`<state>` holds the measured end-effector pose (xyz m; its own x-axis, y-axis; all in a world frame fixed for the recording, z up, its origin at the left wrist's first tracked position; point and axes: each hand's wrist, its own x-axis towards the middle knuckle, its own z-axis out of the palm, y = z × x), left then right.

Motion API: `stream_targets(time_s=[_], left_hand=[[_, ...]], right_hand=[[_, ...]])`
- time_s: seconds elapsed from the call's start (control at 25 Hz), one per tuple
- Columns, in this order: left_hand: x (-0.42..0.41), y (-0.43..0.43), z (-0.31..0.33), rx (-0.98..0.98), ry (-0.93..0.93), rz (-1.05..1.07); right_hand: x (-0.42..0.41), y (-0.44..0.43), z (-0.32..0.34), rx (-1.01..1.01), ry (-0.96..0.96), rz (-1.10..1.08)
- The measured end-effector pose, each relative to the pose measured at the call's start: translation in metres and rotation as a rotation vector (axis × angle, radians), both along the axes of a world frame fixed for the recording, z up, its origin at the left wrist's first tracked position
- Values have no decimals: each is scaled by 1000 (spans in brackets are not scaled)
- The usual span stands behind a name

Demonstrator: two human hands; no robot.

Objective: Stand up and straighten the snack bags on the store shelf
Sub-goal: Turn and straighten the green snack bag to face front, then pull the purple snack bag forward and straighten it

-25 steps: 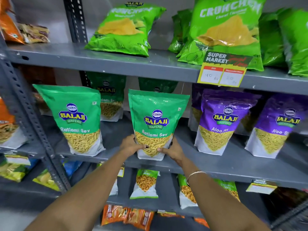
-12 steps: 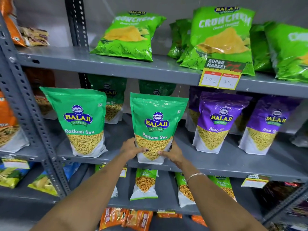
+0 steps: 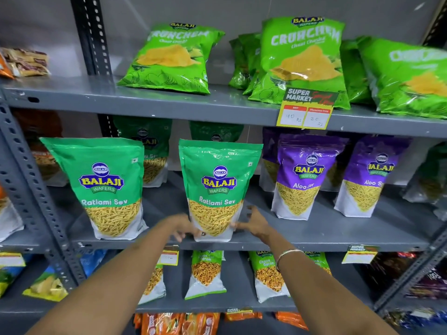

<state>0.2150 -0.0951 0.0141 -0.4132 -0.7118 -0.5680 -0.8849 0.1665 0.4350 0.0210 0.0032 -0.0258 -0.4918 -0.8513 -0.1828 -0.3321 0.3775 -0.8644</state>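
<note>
A green Balaji Ratlami Sev bag (image 3: 219,184) stands upright at the front of the middle shelf (image 3: 326,240). My left hand (image 3: 182,227) is at its lower left corner, blurred, thumb tip still over the bag's edge. My right hand (image 3: 255,223) is at the lower right corner with fingers spread, fingertips just touching the bag. A second Ratlami Sev bag (image 3: 104,187) stands to the left, tilted slightly. Two purple Aloo Sev bags (image 3: 304,177) (image 3: 372,180) stand to the right. More green bags (image 3: 152,151) stand behind in shadow.
The top shelf holds green Crunchem bags, one (image 3: 174,59) leaning back on the left, one (image 3: 302,59) behind a price tag (image 3: 306,110), another (image 3: 408,78) slumped right. Small Chana bags (image 3: 205,274) fill the shelf below. A grey perforated post (image 3: 33,189) stands left.
Both hands have loosened their grip on the middle Ratlami Sev bag and opened; the bag stays standing. The view has tilted upward and shifted slightly left.
</note>
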Motion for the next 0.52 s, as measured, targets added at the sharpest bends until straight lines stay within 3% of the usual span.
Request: stream_targets(time_s=[0.08,0.2,0.32,0.52], left_hand=[[-13,7,10,222,-248,-103],[-62,28,19,390,-311,-217],[-135,58,14,318,-110,-229],[-252,89,-2,0,520,144]], right_hand=[[-24,14,4,39,108,-70],[-77,44,12,73,192,-192],[-145,70,14,54,146,-313],[-257,72,-16,-39,-63,-201]])
